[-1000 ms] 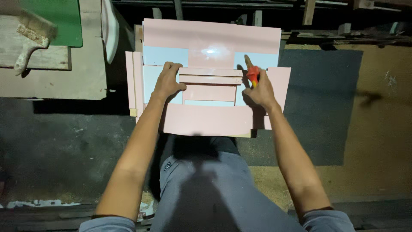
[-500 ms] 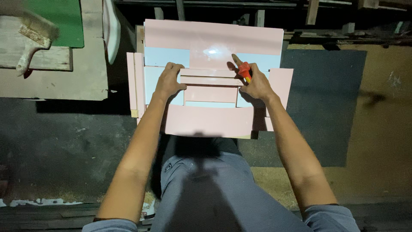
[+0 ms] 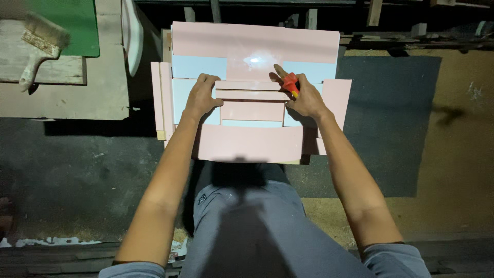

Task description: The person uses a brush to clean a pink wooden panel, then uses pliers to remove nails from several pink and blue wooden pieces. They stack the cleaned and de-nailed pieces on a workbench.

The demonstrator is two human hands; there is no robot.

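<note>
A stack of glossy pink panels (image 3: 252, 141) and pale blue panels (image 3: 198, 66) lies on a low support in front of my knees. A narrow pink strip (image 3: 249, 94) lies across the middle of the stack. My left hand (image 3: 201, 97) presses down on the strip's left end, fingers curled over it. My right hand (image 3: 302, 95) grips a small red-handled tool (image 3: 290, 83) at the strip's right end, index finger stretched along it toward the big pink panel (image 3: 254, 49) behind.
A worn paintbrush (image 3: 38, 49) lies on a wooden board at the far left, beside a green sheet (image 3: 74, 25). A white curved object (image 3: 131, 33) stands left of the panels. Dark mat (image 3: 386, 113) and sawdust-covered floor (image 3: 453, 170) lie to the right.
My right hand with the red tool has slid left along the strip toward its middle. My left hand has stayed pressed on the strip's left end.
</note>
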